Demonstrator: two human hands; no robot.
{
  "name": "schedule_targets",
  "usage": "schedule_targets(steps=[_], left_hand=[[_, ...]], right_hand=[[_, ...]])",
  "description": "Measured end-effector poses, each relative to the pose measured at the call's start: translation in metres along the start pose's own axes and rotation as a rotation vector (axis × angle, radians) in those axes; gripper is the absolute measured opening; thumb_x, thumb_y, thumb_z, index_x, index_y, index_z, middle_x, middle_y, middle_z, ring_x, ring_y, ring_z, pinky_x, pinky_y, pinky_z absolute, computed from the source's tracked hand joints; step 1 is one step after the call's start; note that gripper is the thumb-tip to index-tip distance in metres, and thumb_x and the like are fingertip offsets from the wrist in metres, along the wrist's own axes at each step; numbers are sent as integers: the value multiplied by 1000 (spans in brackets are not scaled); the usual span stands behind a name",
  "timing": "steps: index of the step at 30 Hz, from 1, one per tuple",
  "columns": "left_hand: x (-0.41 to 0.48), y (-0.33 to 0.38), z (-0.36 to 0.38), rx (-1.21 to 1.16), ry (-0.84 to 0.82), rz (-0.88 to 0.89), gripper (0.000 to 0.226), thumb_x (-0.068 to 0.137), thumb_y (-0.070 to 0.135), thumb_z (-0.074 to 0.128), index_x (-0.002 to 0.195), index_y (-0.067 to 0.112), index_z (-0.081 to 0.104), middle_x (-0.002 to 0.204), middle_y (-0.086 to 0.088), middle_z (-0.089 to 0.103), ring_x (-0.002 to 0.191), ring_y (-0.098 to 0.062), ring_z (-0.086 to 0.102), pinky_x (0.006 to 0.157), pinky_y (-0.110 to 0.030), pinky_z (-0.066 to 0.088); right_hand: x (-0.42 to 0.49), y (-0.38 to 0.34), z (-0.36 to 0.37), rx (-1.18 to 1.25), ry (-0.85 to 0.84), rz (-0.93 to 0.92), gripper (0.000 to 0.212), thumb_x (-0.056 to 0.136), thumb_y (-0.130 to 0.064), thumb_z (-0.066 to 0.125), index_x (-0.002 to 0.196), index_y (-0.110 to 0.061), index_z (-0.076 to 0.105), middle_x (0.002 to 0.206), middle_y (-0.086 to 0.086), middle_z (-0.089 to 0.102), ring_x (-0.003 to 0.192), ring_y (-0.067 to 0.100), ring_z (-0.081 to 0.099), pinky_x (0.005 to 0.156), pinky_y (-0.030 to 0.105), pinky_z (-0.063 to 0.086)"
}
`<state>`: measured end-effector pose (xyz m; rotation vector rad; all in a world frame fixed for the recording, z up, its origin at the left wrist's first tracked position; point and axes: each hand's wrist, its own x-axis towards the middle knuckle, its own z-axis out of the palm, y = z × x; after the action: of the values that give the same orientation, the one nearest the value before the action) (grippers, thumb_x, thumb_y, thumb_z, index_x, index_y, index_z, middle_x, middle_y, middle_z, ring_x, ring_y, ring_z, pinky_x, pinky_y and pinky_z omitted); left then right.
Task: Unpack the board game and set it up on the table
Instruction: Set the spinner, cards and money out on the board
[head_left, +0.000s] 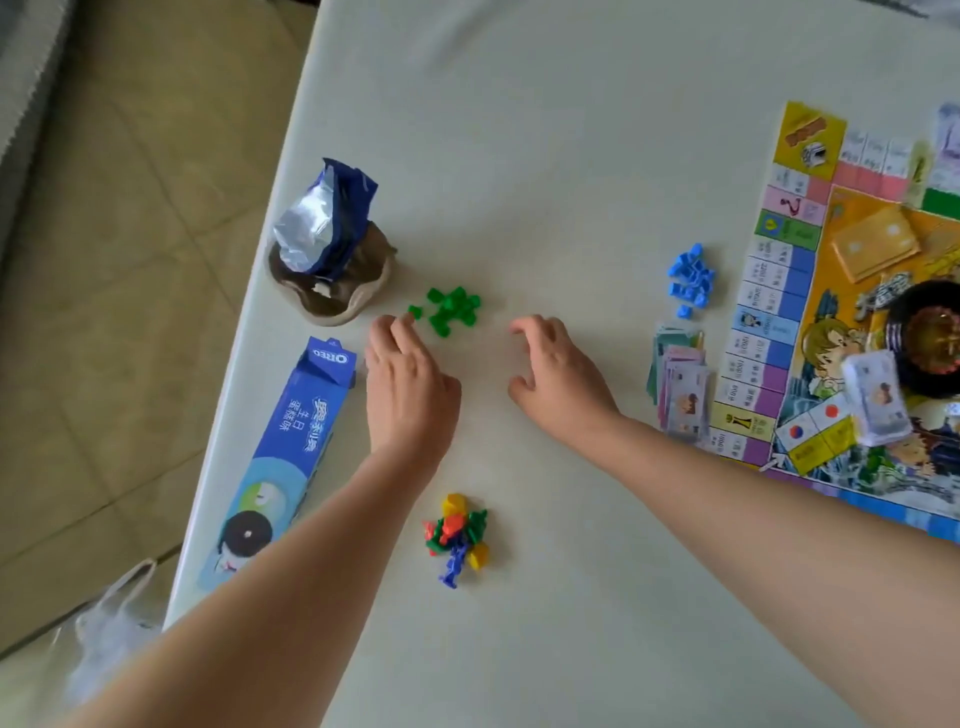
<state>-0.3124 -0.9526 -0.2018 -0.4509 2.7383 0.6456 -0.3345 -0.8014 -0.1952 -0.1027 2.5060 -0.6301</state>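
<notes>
Nearest the camera, 2 bare forearms reach out over the pale table (571, 156). Between them lies a small mixed pile of game pieces (457, 538) in red, yellow, green and blue. Off the table's left edge, low in the view, hangs a blurred clear plastic bag (111, 631).

Further out, the left hand (410, 387) lies palm down with its fingers stretched forward and loosely together, holding nothing. Its fingertips are just beside a stray green piece at the edge of the heap of green houses (453, 310); whether they touch it I cannot tell. The right hand (563, 382) is apart from it on the right, fingers spread and arched like a claw over bare table, thumb out, gripping nothing.

Left of the left hand a blue biscuit box (291, 452) lies flat along the table edge. To the right of the right hand is a stack of paper money (678, 387), touching the edge of the game board (769, 332), which lies unfolded on the right side of the table. On the board sit a wrapped bundle of cards (878, 402) and a dark round dish (930, 338).

Beyond the hands, a heap of blue houses (690, 280) lies just beside the board. At the far left, a brown bowl (332, 306) holds a crumpled blue foil wrapper (324, 223).
</notes>
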Motion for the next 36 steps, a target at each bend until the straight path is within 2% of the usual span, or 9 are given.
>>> schedule_targets(steps=[4, 7, 10, 13, 18, 25, 28, 32, 36], left_hand=[[26, 3, -1, 8, -22, 3, 77, 81, 10, 58, 146, 2, 19, 141, -16, 24, 131, -30, 27, 102, -27, 30], [41, 3, 2, 36, -24, 47, 74, 85, 16, 62, 147, 6, 22, 139, -16, 29, 125, -30, 34, 97, -31, 35], [46, -1, 7, -3, 0, 90, 63, 82, 14, 64, 140, 18, 38, 128, -13, 36, 112, -30, 45, 78, -32, 42], [44, -5, 7, -46, 23, 147, 50, 81, 7, 64, 128, 16, 51, 122, -14, 40, 102, -31, 51, 73, -35, 47], [50, -3, 4, -74, 21, 193, 28, 80, -1, 64, 107, 5, 59, 110, -16, 48, 81, -31, 53, 67, -33, 40], [51, 3, 5, -215, 4, 65, 25, 76, 4, 68, 100, 6, 61, 105, -7, 48, 75, -18, 44, 66, -19, 29], [47, 6, 4, -377, 21, -105, 19, 79, 12, 67, 97, 13, 61, 99, -1, 49, 78, -14, 47, 66, -18, 29], [40, 12, 5, -847, 41, -434, 6, 76, 20, 60, 81, 19, 56, 77, 2, 55, 67, -14, 51, 63, -27, 40], [39, 19, -2, -1361, 58, -710, 17, 91, 6, 49, 75, 13, 51, 68, -1, 46, 47, -8, 38, 48, -20, 29]], right_hand=[[38, -30, -3, -11, 68, -100, 71, 81, -11, 61, 144, -23, 31, 131, 8, 34, 110, 29, 52, 78, 34, 44], [58, -43, -1, -84, 57, -136, 75, 81, -11, 63, 145, -28, 29, 137, 7, 28, 122, 27, 45, 83, 37, 47], [70, -45, 3, -162, 49, -153, 52, 84, -10, 61, 131, -23, 43, 133, 7, 31, 116, 28, 45, 81, 41, 49], [75, -38, 5, -172, 78, -191, 30, 84, -5, 60, 111, -11, 49, 123, 12, 39, 101, 34, 52, 72, 41, 45], [75, -24, 3, -60, 89, -210, 23, 79, -4, 63, 100, -6, 55, 107, 15, 46, 85, 36, 55, 70, 40, 44], [68, -10, 2, 485, 177, 93, 23, 69, -9, 70, 89, -15, 61, 91, 3, 58, 74, 17, 55, 69, 24, 44], [60, -12, -3, 977, 101, 339, 17, 81, -5, 61, 81, -20, 55, 76, 0, 54, 61, 13, 55, 52, 23, 48], [52, -11, -14, 1537, 3, 578, 23, 88, 3, 36, 77, -12, 50, 68, 5, 46, 51, 14, 48, 40, 18, 37], [48, -4, -15, 1715, -62, 615, 23, 85, -5, 27, 72, -13, 44, 65, 5, 42, 41, 12, 37, 36, 15, 22]])
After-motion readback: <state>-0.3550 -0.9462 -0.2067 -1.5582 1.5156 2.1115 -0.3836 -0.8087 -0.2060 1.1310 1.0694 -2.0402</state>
